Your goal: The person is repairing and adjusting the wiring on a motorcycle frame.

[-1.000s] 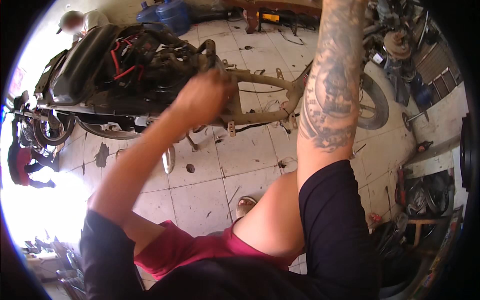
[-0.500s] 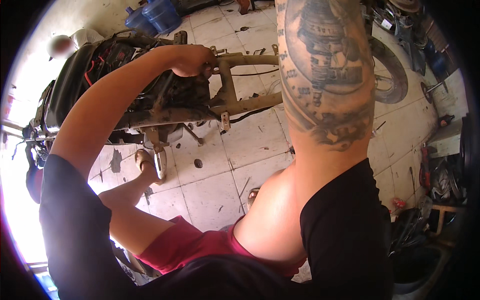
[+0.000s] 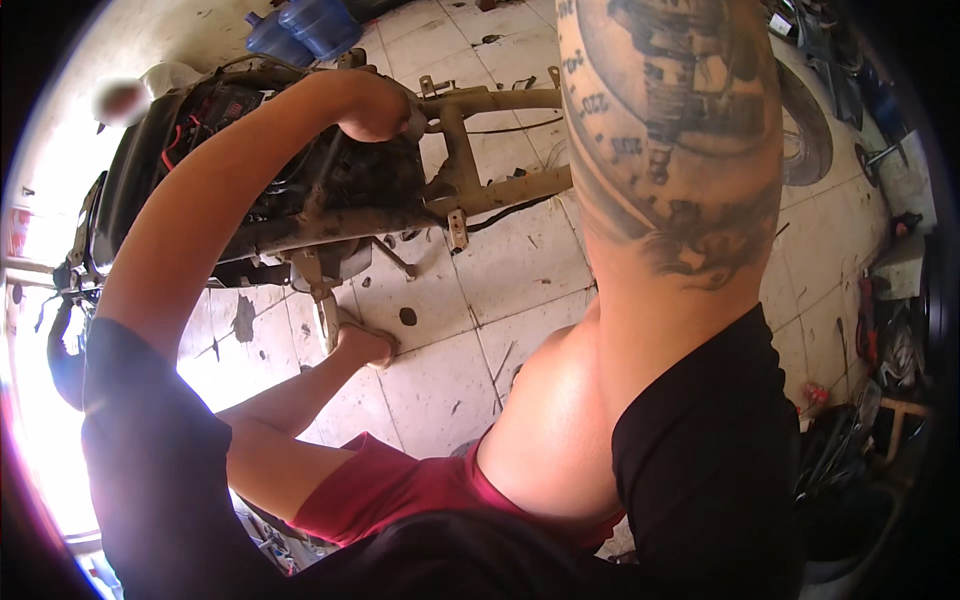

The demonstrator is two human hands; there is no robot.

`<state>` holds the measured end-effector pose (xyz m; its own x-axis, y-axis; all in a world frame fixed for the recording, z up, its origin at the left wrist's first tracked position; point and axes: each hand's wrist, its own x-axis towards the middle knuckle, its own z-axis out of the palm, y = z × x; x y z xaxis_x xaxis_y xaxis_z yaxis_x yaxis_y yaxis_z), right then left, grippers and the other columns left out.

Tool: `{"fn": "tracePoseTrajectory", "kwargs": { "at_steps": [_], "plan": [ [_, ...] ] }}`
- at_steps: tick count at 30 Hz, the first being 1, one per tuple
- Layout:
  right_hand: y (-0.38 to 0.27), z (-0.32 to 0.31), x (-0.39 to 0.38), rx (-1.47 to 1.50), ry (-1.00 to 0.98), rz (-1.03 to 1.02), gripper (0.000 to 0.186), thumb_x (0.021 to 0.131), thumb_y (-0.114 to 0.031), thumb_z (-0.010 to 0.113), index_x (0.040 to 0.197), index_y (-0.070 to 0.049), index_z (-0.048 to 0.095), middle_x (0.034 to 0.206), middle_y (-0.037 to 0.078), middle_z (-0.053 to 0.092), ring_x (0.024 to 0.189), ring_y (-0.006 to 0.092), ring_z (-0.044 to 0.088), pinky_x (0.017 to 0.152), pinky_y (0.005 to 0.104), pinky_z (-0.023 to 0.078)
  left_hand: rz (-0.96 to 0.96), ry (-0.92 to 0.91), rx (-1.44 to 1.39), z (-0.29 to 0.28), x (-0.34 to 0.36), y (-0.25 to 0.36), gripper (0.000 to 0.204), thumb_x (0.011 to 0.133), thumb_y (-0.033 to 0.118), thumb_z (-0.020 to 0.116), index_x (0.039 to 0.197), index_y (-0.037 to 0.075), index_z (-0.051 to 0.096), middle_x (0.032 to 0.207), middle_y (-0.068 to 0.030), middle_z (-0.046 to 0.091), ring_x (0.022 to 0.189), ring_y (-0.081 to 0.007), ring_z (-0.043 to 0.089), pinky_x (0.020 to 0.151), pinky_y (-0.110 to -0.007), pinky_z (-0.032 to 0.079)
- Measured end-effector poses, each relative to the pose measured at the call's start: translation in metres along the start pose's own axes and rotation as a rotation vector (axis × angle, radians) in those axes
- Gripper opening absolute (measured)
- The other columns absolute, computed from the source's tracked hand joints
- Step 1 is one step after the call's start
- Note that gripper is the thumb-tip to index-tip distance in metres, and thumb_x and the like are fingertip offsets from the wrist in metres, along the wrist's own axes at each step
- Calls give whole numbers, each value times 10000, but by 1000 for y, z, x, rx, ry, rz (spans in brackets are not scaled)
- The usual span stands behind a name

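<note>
A stripped motorcycle (image 3: 135, 200) stands across the view in front of me, its dark body at the left and its bare, dirty frame (image 3: 510, 192) reaching right. My left hand (image 3: 378, 108) is bent over the top of the motorcycle, at the junction of the dark middle section and the bare rear frame. It looks closed, with the fingers mostly hidden; what they hold cannot be made out. My tattooed right forearm (image 3: 690, 130) stretches past the frame's rear end and leaves through the upper edge, so the right hand is out of sight.
Blue water jugs (image 3: 320, 28) stand by the far wall, and a person with a blurred head is behind the motorcycle at far left. A wheel (image 3: 805, 125) shows beyond my right arm. Assorted parts (image 3: 900, 350) crowd the right side. Bits of debris lie on the tiled floor (image 3: 440, 375).
My left hand has bent further over, hiding its fingers more. My right forearm has shifted slightly right. My left foot has moved right across the tiles, beside the motorcycle's lower metal part.
</note>
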<state>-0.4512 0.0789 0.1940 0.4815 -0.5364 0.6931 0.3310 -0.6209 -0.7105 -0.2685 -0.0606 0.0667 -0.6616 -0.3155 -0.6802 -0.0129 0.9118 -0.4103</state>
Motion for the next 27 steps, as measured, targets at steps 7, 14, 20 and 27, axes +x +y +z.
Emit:
{"fn": "tracePoseTrajectory", "kwargs": {
  "at_steps": [7, 14, 20, 27],
  "plan": [
    [12, 8, -13, -94, -68, 216, 416, 906, -308, 720, 1153, 13, 622, 1072, 163, 667, 958, 276, 649, 876, 408, 563, 136, -170, -55, -11, 5, 14, 377, 916, 315, 598, 1214, 90, 651, 1170, -155, 662, 1109, -377, 611, 951, -457, 459],
    [4, 12, -12, -222, -170, 409, 396, 909, -307, 717, 1135, 7, 637, 1054, 157, 674, 952, 273, 652, 865, 403, 564, 137, 174, -193, 3, -10, 2, 314, 861, 213, 642, 1139, 71, 671, 1081, -161, 698, 1018, -362, 655, 880, -428, 509],
    [5, 2, -10, -328, -253, 611, 379, 911, -306, 714, 1120, 2, 650, 1037, 152, 680, 946, 271, 654, 856, 399, 564, -214, 726, -116, 22, -79, -23, 238, 921, 181, 533, 1011, 5, 665, 989, -221, 686, 923, -409, 652, 823, -477, 502],
    [140, 18, -65, -798, -204, 1369, 353, 872, -169, 689, 1182, -7, 641, 991, 104, 728, 852, 191, 704, 728, 375, 595, -227, 472, -790, 99, -132, 14, 336, 944, 174, 588, 1207, -34, 614, 1204, -243, 636, 1161, -387, 591, 991, -429, 454]
  ]
}}
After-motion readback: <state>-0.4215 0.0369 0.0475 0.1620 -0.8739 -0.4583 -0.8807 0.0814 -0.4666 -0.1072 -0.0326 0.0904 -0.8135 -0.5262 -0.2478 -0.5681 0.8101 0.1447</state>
